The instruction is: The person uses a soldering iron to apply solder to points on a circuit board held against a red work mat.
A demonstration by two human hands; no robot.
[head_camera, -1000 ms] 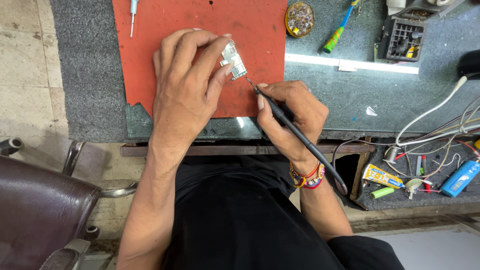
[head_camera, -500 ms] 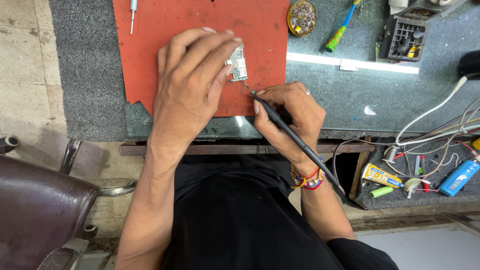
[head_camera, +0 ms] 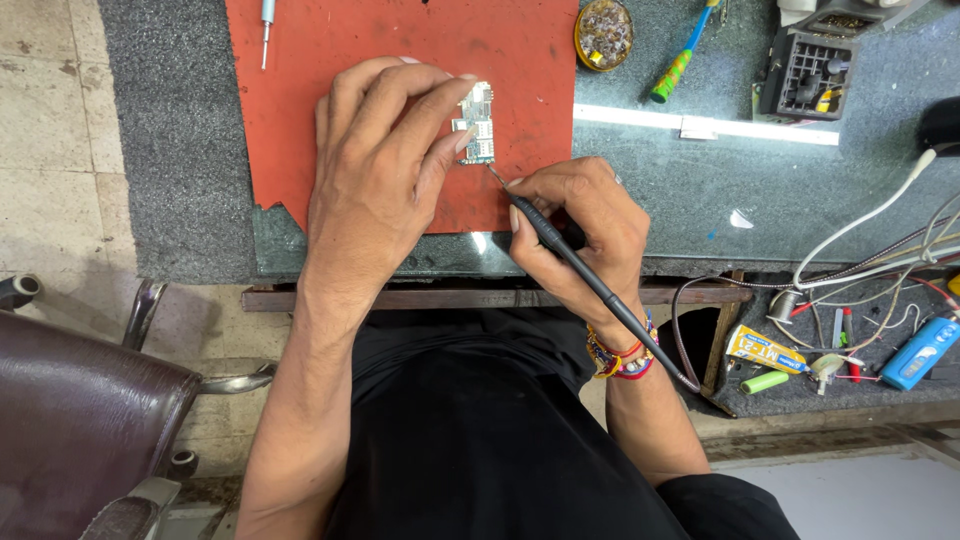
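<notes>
At the far left a dark brown chair [head_camera: 70, 420] stands beside the workbench [head_camera: 180, 150], and a small screwdriver [head_camera: 266, 25] lies at the top edge of the red mat [head_camera: 330, 110]. The left hand [head_camera: 375, 175] rests on that mat, its fingers curled forward and its fingertips [head_camera: 462, 140] pinching a small circuit board [head_camera: 476, 122] by the left side, holding it down flat. The board's long axis runs away from the person, up the mat. Just below and right of it the right hand [head_camera: 580, 225] grips a slim black soldering iron [head_camera: 575, 265] like a pen, fingers pressed together round the shaft; its tip points up-left and seems to touch the board's lower right corner, though contact is hard to tell at this size. So the left hand is on the board, the right just beside it. Further right lie a round tin [head_camera: 603, 32], a green-handled brush [head_camera: 680, 65] and tangled cables [head_camera: 880, 260]
</notes>
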